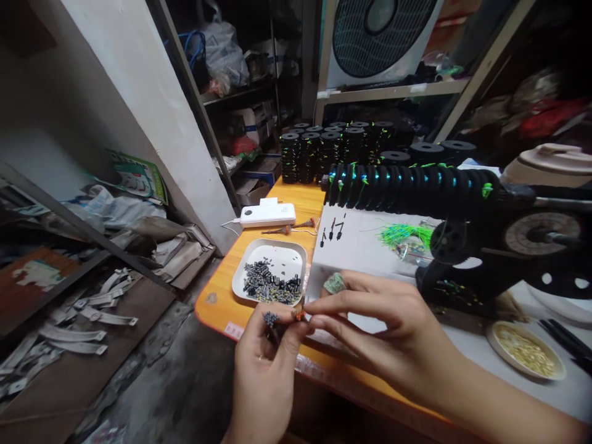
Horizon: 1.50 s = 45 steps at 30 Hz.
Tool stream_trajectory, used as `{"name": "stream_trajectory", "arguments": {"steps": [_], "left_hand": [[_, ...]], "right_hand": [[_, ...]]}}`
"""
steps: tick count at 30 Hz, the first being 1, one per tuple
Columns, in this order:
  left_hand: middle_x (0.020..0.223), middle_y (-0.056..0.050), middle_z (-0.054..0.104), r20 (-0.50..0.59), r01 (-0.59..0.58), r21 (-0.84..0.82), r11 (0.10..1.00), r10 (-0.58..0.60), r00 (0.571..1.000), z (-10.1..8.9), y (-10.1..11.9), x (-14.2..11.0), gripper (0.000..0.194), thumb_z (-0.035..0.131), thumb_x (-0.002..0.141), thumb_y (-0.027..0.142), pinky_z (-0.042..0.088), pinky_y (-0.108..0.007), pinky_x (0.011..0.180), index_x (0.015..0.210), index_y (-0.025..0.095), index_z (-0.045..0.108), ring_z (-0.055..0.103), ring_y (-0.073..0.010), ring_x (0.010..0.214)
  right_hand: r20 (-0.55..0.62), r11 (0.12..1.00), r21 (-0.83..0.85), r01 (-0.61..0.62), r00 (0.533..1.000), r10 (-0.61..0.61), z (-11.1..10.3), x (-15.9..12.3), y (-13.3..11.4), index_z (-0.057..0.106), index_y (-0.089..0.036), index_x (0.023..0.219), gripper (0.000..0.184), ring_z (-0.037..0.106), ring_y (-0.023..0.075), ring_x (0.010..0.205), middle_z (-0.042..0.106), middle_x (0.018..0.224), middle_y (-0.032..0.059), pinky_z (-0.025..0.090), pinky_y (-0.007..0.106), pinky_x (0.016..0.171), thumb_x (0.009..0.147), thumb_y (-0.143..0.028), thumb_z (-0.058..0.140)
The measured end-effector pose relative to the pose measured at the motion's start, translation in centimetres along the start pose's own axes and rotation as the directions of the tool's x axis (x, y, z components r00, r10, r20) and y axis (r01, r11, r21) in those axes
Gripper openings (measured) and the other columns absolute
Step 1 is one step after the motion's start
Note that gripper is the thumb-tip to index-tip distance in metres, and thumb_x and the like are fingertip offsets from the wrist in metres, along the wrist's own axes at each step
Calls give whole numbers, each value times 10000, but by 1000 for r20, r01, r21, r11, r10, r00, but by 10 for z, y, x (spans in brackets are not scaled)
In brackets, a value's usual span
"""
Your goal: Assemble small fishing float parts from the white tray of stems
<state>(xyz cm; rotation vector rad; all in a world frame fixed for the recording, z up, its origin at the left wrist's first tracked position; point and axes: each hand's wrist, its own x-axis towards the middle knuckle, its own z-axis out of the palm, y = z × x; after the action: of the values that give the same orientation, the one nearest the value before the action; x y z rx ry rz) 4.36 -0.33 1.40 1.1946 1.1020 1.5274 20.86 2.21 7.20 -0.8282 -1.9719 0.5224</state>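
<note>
In front of me, my left hand (266, 370) is closed, with thumb and finger pinching a small orange-and-brown piece (300, 314). A blue-grey bundle (271, 319) with a beaded-looking end pokes out of the same hand. My right hand (388, 320) meets it from the right, its fingertips pinched at the orange piece. A pale green bundle (335, 283) sticks out behind the right fingers. Just beyond my hands stands a white tray (238, 280) with many small black, grey and yellowish parts (263, 280). What the pieces are exactly is too small to tell.
Small black parts (331, 234) and green strands (402, 234) lie on the white sheet. Right of them stands a machine with a black ribbed roll (407, 185). A dish (493, 345) holds gold pieces. A white power strip (268, 214) and black spools (319, 151) stand farther back.
</note>
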Motion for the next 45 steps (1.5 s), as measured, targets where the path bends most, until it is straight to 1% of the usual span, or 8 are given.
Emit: {"name": "stream_trajectory", "arguments": {"steps": [3, 5, 8, 11, 17, 24, 30, 45], "left_hand": [[821, 33, 685, 11, -232, 85, 969, 232, 973, 3, -2, -3, 136, 692, 879, 114, 536, -167, 775, 816, 229, 655, 664, -102, 798], [836, 38, 686, -7, -266, 94, 959, 268, 963, 5, -4, -4, 148, 691, 878, 102, 541, -169, 787, 850, 244, 659, 667, -100, 810], [891, 24, 728, -40, -18, -6, 1000, 18, 999, 3, -5, -4, 141, 728, 876, 204, 566, -169, 738, 995, 265, 681, 704, -109, 808], [908, -20, 755, 63, 207, -161, 965, -199, 978, 0, -2, -4, 195, 755, 856, 326, 577, -192, 755, 1018, 223, 721, 715, -127, 813], [697, -5, 676, 8, 245, -202, 948, -249, 969, -11, 4, -6, 212, 775, 833, 367, 521, -165, 620, 822, 164, 714, 619, -103, 646], [718, 6, 649, -96, -80, 86, 993, 88, 991, -18, 6, -5, 138, 716, 886, 277, 519, -172, 648, 784, 187, 694, 615, -117, 672], [825, 31, 656, -22, -433, 321, 842, 464, 886, -19, 0, -7, 191, 613, 919, 69, 486, -188, 753, 930, 253, 667, 619, -114, 800], [828, 4, 652, -25, -528, 396, 751, 584, 812, -16, -4, -7, 182, 596, 925, 59, 482, -235, 704, 949, 227, 662, 621, -134, 767]], "right_hand": [[-11, 1000, 21, -22, 1000, 22, 0, 1, -1, 765, -144, 872, 113, 517, 84, 578, 563, 646, -6, 385, 172, 524, 893, -108, 660], [-13, 999, 33, -25, 1000, 26, 0, 1, -3, 742, -128, 838, 122, 540, 92, 599, 584, 662, 7, 408, 182, 544, 882, -81, 639], [-24, 1000, 13, -18, 1000, 19, 1, -1, -5, 711, -128, 816, 130, 544, 103, 614, 586, 679, 15, 419, 195, 549, 871, -66, 611], [-25, 1000, -1, -9, 1000, 9, 2, -2, -5, 700, -130, 819, 125, 535, 105, 622, 578, 684, 11, 415, 198, 555, 869, -63, 607], [59, 1000, 7, 17, 998, -17, -4, 0, 2, 737, -149, 884, 139, 483, 79, 592, 527, 712, -8, 387, 169, 530, 919, -89, 616], [118, 994, -68, 82, 990, -74, -5, -2, 7, 726, -153, 931, 182, 489, 92, 626, 508, 747, 0, 386, 180, 549, 933, -78, 561], [116, 994, -73, 80, 991, -71, -4, -1, 0, 724, -165, 912, 191, 515, 92, 609, 536, 737, 5, 385, 183, 521, 926, -66, 561], [89, 994, -69, 90, 993, -84, -6, 3, -5, 736, -146, 872, 190, 525, 83, 591, 553, 717, 8, 413, 154, 514, 891, -33, 585]]}}
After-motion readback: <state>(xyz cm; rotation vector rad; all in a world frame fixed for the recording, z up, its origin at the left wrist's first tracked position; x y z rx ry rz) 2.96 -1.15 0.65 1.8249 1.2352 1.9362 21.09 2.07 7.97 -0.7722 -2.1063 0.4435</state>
